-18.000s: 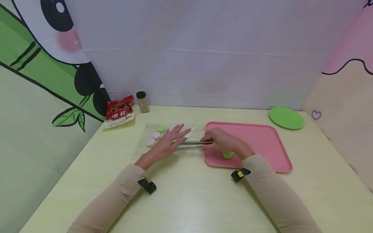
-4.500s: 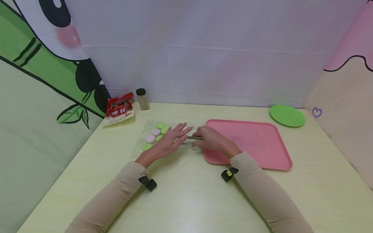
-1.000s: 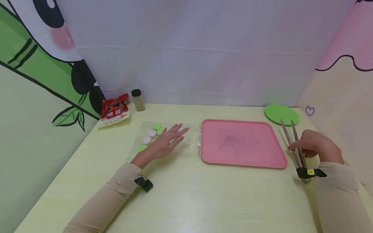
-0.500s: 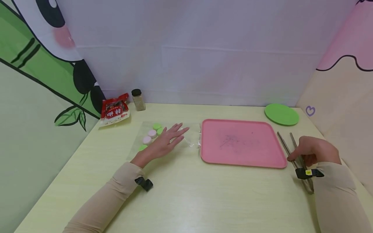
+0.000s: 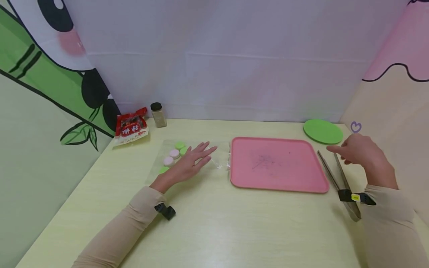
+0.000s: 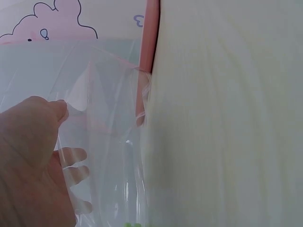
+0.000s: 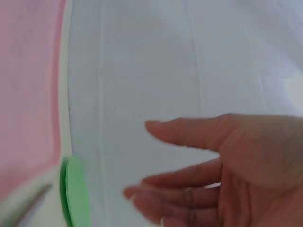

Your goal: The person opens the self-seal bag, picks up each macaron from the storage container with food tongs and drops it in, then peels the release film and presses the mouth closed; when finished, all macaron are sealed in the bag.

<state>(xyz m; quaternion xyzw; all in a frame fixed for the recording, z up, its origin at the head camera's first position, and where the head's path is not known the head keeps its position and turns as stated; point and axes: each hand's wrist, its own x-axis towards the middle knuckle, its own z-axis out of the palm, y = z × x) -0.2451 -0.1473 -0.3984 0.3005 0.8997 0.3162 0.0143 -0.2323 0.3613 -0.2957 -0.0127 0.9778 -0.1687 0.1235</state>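
Note:
A clear plastic bag [image 5: 221,158] lies left of the pink tray, with several round, light green and pale pink discs [image 5: 174,153] inside, resembling macarons. My left hand [image 5: 189,163] rests over it with fingers spread; in the left wrist view, three fingertips [image 6: 78,175] show through the film. Metal tongs [image 5: 344,178] lie on the table to the right of the tray, their tips toward the green plate; the wrist camera covers part of them. Above their far ends hovers my right hand [image 5: 363,152], thumb and fingers apart and holding nothing, as the right wrist view shows.
The pink tray [image 5: 278,163], bearing only small dark marks, sits right of centre. A green plate [image 5: 323,131] stands at the back right. At the back left are a red snack packet [image 5: 131,127] and a black-capped jar [image 5: 158,116]. A cloth wall closes the back.
Earlier, a green disc was on the tray and my right hand held the tongs at the bag. It set them down right of the tray, released them and rose away. The left hand stayed put.

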